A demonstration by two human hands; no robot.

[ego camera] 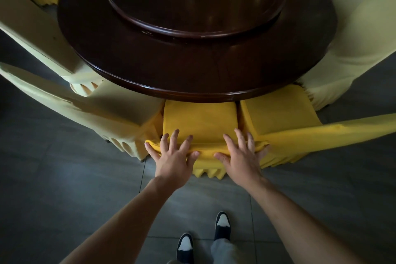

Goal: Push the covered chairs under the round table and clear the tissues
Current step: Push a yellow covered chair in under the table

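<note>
Both hands flat on yellow covered chair [200, 123] back, left hand [174, 157] and right hand [242, 154] grip wide, fingers spread; seat tucked under round table [192, 75].

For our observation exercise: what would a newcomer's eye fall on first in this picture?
First, the left hand and right hand, spread flat on the backrest top of the bright yellow cloth-covered chair at centre. Behind it, the glossy dark brown round wooden table fills the upper frame, its seat partly tucked underneath.
</note>
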